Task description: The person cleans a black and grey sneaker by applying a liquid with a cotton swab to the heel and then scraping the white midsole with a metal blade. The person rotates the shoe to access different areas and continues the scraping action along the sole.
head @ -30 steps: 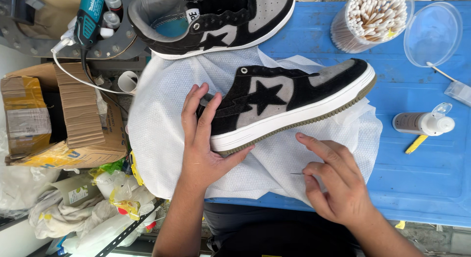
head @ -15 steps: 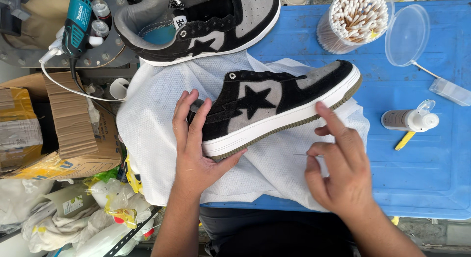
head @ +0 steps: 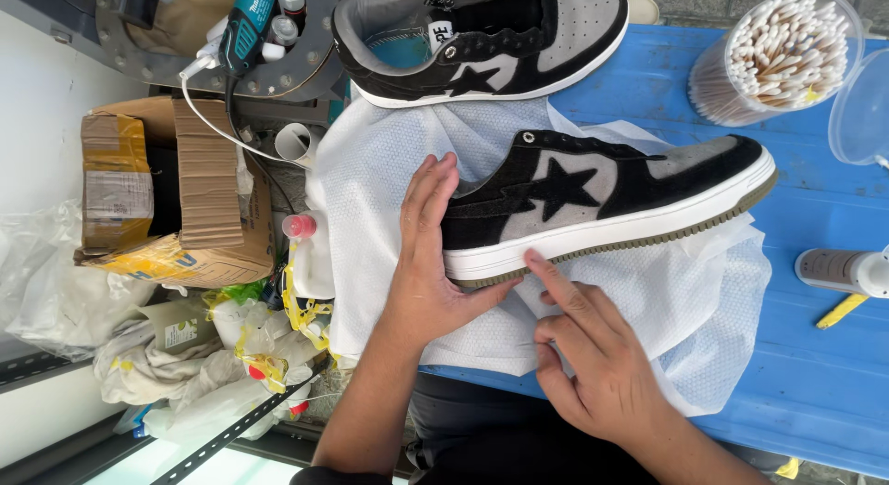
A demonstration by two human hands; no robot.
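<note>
Left hand (head: pixel 428 263) stays flat, fingers together, cupping the shoe (head: pixel 602 202) heel on the cloth (head: pixel 389 170). Right hand (head: pixel 593 365) has come in from 5 o'clock, index fingertip now touching the sole edge, other fingers curled, so contact work is starting.

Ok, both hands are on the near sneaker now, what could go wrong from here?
The left hand only steadies the heel of the near sneaker, so it may slide on the loose white cloth. The right hand presses its forefinger at the sole edge; grime could smear onto the grey suede. An elbow might topple the cotton swab tub.
</note>
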